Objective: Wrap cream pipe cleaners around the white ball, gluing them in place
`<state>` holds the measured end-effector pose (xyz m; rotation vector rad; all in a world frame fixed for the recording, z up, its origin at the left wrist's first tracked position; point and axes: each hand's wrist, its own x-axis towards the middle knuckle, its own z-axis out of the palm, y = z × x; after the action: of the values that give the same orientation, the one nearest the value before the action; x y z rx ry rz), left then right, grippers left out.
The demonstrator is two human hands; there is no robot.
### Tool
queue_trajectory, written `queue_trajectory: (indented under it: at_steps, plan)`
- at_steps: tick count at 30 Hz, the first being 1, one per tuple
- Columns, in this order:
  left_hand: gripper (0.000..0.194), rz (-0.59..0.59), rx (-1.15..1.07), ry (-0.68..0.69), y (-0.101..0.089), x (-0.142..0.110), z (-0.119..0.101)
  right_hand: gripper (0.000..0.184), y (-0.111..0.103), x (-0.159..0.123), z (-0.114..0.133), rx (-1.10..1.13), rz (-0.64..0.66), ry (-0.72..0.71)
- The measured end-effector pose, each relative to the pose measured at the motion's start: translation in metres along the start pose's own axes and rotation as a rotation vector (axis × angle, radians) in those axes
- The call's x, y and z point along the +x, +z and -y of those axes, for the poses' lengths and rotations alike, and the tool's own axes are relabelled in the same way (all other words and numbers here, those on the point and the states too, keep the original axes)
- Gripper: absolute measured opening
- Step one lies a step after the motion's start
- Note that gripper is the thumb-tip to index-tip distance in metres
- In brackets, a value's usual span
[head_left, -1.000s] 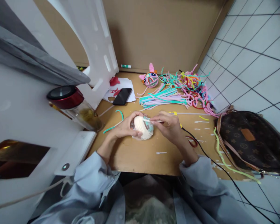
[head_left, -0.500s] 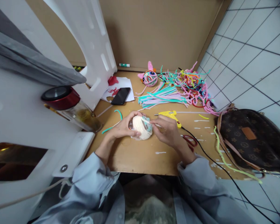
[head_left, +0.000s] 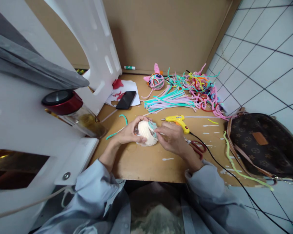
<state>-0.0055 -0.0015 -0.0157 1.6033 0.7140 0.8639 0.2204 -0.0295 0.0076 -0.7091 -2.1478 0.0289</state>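
Observation:
My left hand (head_left: pixel 129 133) wraps round the left side of a ball (head_left: pixel 146 132), with the thumb below and the fingers above. Cream pipe cleaner is wound over much of the ball; a teal patch shows at its upper right and a clear, shiny part near my left fingers. At the ball's right side, my right hand (head_left: pixel 171 137) pinches a cream pipe cleaner (head_left: pixel 152 129) that runs from the ball. Its far end is hidden by my fingers. Just behind my right hand lies a yellow glue gun (head_left: pixel 180 122). Red-handled scissors (head_left: pixel 198 148) rest by my right wrist.
Teal and pale pink pipe cleaners (head_left: pixel 171 102) lie bundled behind, beside a tangled heap (head_left: pixel 203 86) and a pink-eared ball figure (head_left: pixel 156 81). A phone (head_left: pixel 126 99) sits on paper. A glass bottle (head_left: pixel 84 120) stands left, a brown bag (head_left: pixel 271 143) right. The glue gun's black cord (head_left: pixel 218 164) crosses the table.
My right hand has drawn down along the ball's right side, still pinching the pipe cleaner. The glue gun and scissors now show more fully. My left hand keeps its hold.

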Motion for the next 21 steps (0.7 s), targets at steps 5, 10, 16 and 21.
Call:
queue_trajectory:
  at_steps: [5,10,16,21]
  plan:
    - [0.069,0.014,0.003,0.021,-0.0008,-0.0001,0.0014,0.012,0.0013,-0.0003,0.001,0.013,0.022,0.006]
    - [0.067,0.023,-0.006,0.03,-0.0004,0.0003,0.0007,0.012,0.0027,-0.0006,0.0018,0.024,0.041,-0.003]
    - [0.069,0.017,-0.009,0.016,0.0004,0.0,-0.0002,0.014,0.0039,-0.0021,0.0029,0.043,0.057,0.005]
    - [0.07,0.008,0.006,-0.007,0.0003,-0.0006,-0.0012,0.014,0.0043,-0.0025,0.0032,0.033,0.062,0.004]
